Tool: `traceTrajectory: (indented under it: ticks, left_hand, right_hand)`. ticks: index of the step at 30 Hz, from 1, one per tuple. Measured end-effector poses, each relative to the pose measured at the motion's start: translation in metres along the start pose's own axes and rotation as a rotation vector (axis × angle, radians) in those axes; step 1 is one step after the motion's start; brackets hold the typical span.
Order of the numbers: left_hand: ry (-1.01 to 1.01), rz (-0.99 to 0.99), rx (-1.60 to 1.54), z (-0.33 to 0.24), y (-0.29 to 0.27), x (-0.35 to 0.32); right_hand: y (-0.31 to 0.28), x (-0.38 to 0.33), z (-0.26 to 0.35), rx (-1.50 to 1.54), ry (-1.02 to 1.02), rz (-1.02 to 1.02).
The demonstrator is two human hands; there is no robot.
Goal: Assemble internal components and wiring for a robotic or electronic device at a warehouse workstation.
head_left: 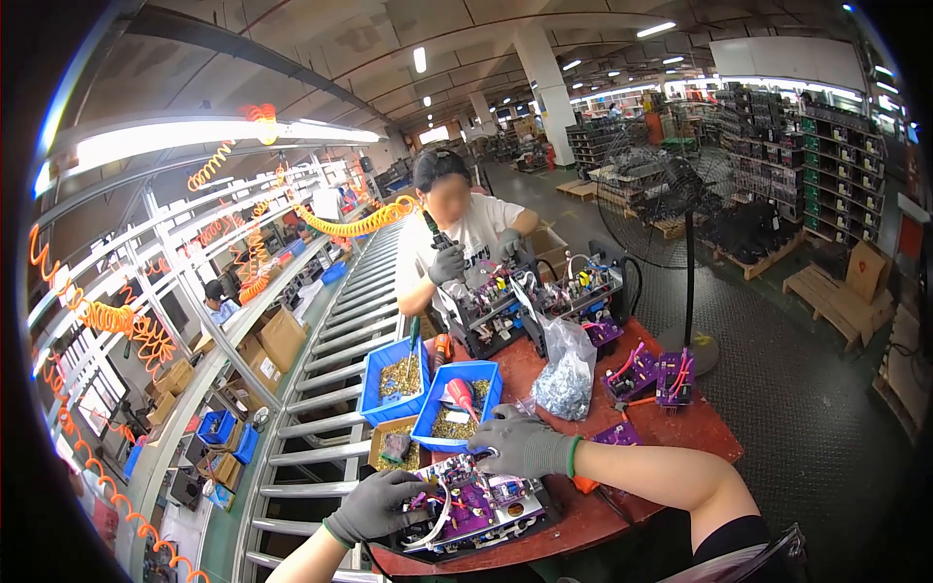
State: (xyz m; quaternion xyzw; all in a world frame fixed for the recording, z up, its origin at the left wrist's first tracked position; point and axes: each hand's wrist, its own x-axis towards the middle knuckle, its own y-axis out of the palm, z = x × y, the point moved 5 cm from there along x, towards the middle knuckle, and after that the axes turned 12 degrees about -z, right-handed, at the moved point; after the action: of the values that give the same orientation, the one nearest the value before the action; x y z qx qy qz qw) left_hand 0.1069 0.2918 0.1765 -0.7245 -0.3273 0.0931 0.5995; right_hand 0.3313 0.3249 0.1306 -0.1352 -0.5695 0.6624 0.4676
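Note:
An open electronics chassis (476,520) with purple circuit boards, white wires and small components lies at the table's near edge. My left hand (374,507), in a grey glove, closes on the left side of this chassis, beside a loop of white wire. My right hand (520,445), also gloved, bends over the far edge of the chassis. Its fingertips are pressed together among the components; what they pinch is too small to name. Just beyond sits a blue bin (424,434) of brass-coloured screws, with a red-handled tool (461,394) in it.
Another blue bin (365,389) and a cardboard tray (375,457) of screws stand by the roller conveyor (311,428). A clear bag (566,384) of metal parts and loose purple boards (674,379) lie rightward. Opposite, a co-worker (466,228) holds a power driver over other chassis.

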Motion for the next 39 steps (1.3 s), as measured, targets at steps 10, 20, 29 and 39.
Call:
traceTrajectory:
  ticks: [10,20,29,39]
  left_hand:
    - [0.069,-0.046,0.185,0.003,0.004,-0.001]
    - [-0.042,-0.096,0.217,-0.007,0.001,-0.001]
    - [-0.146,-0.153,0.19,-0.001,-0.004,-0.002]
    - [-0.228,-0.258,0.096,0.006,-0.007,-0.005]
  right_hand:
    - [-0.002,-0.003,0.002,0.012,-0.065,-0.11]
    - [-0.004,-0.003,0.005,-0.019,-0.045,-0.037]
    - [-0.013,-0.006,0.009,0.097,-0.106,-0.229]
    - [-0.008,-0.006,-0.001,0.144,0.08,-0.268]
